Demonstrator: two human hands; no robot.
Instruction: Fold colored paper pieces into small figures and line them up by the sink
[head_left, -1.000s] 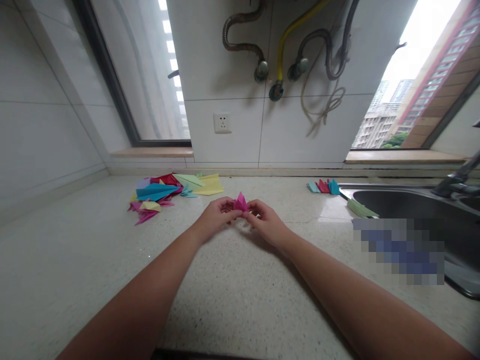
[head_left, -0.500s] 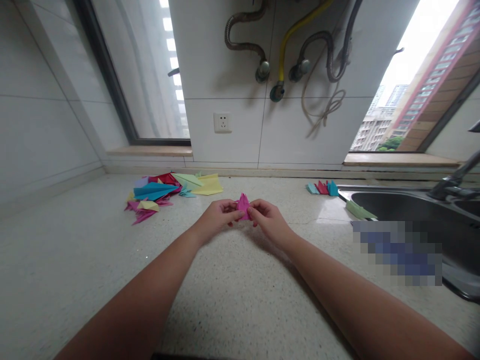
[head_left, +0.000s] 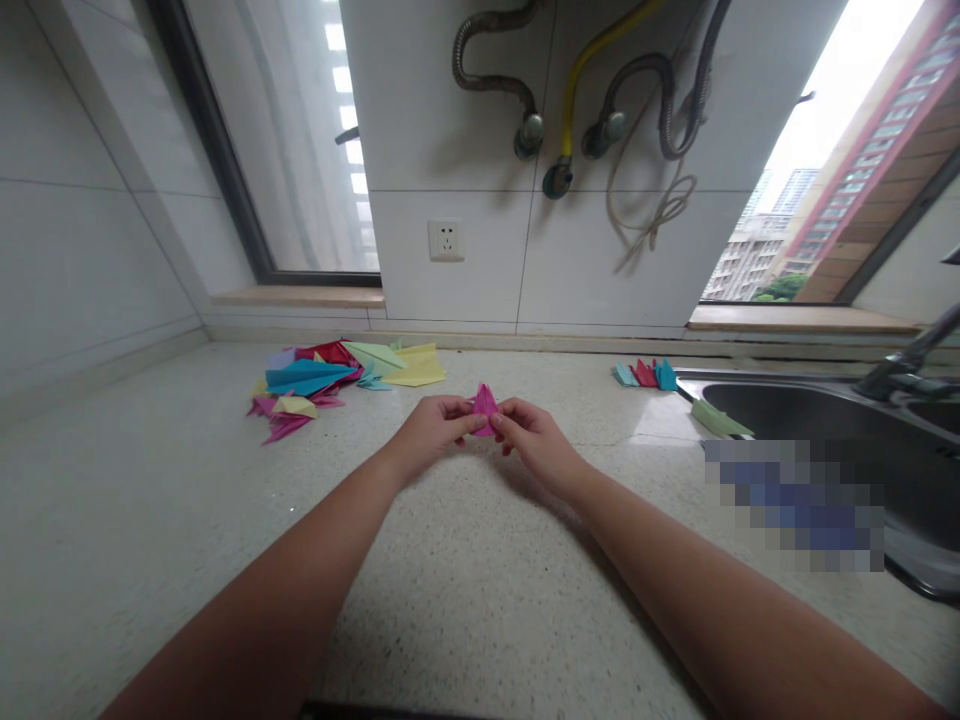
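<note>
Between my two hands is a small folded piece of pink paper (head_left: 484,402), its pointed tip upward, just above the speckled countertop. My left hand (head_left: 442,424) pinches its left side with thumb and fingers. On the right side, my right hand (head_left: 527,428) grips the lower edge, thumb in front. The fingers cover both sides of the paper, so its full shape is hidden.
A heap of coloured folded papers (head_left: 311,378) lies at the back left. Several small folded papers (head_left: 645,374) stand near the sink (head_left: 795,410). A pale green folded paper (head_left: 718,418) rests on the sink's edge, by a blurred-out patch (head_left: 799,505).
Both hands keep their pinch on the pink paper, which looks slightly narrower at its base. The whole view has shifted a little.
</note>
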